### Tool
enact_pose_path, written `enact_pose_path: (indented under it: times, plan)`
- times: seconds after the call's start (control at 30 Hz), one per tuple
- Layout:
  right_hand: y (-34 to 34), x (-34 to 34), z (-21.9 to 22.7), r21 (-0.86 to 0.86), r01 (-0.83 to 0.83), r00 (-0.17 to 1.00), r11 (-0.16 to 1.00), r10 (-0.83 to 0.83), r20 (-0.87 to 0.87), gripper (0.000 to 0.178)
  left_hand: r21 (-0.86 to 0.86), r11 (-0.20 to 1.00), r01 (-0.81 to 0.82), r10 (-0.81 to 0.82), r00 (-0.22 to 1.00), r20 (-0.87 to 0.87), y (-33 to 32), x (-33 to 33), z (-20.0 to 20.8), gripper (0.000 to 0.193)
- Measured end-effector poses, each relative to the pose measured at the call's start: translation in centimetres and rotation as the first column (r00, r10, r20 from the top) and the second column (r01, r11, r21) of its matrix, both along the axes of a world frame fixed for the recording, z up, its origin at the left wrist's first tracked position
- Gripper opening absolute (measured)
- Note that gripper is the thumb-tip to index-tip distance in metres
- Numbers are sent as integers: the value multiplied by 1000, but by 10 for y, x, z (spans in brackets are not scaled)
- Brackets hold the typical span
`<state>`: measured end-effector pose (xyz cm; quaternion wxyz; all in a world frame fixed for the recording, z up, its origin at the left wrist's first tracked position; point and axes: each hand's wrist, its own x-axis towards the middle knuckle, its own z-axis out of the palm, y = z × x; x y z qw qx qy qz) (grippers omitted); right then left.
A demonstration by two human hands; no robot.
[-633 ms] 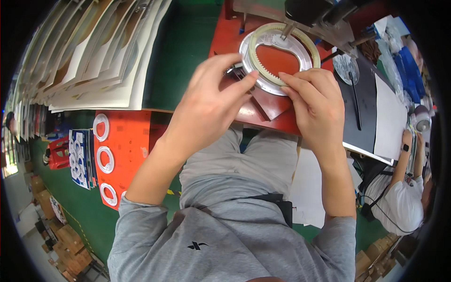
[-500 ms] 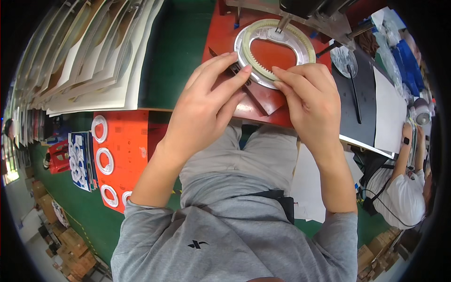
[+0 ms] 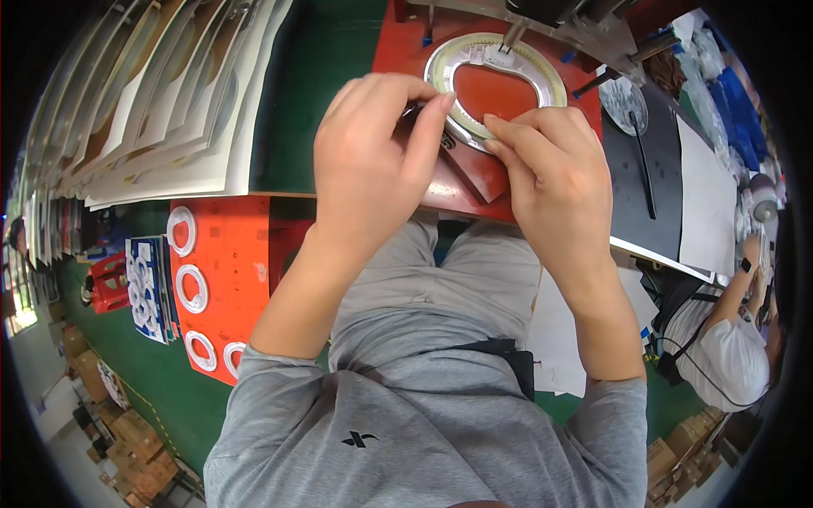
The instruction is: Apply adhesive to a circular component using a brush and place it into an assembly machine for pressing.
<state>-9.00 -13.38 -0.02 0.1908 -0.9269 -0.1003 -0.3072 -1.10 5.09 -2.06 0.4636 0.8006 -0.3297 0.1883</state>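
A flat metal ring (image 3: 552, 81) with a cream-coloured band lies on a red fixture plate (image 3: 398, 49) at the bench's near edge, under a metal machine tip (image 3: 511, 35). My left hand (image 3: 368, 161) pinches the ring's near left rim between thumb and forefinger; something small and dark shows by the fingertips. My right hand (image 3: 555, 178) grips the ring's near rim with its fingertips, just right of the left hand. Both hands hide the lower part of the ring.
Stacks of cream and white sheets (image 3: 169, 110) fan out on the green bench at left. An orange tray (image 3: 224, 254) with white rings sits below them. A black sheet (image 3: 644, 195) with a thin tool lies at right. Another person (image 3: 728, 347) sits at far right.
The hands and ring have shifted upward in the picture. My left thumb and forefinger have closed into a pinch on the ring's rim.
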Motion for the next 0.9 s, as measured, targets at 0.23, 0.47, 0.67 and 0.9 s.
enact_pose_path:
  times: [0.23, 0.47, 0.67, 0.9]
  plan:
    - [0, 1, 1, -47, -5, 1000, 999, 5, -9, 18, -2, 996, -89, 89, 995, 39, -21, 20, -7, 22]
    - [-9, -5, 1, -160, -27, 996, 987, 13, -84, 31, -278, 960, -22, -64, 953, -296, -28, 21, -16, 19]
    - [-15, -4, 3, -96, -17, 998, 995, 11, -61, 30, -296, 955, 13, -91, 963, -252, -25, 25, -16, 16]
    - [-36, 33, -13, -64, 96, 984, 993, -104, -146, 54, -309, 951, 14, -73, 981, -179, -28, 31, -18, 17]
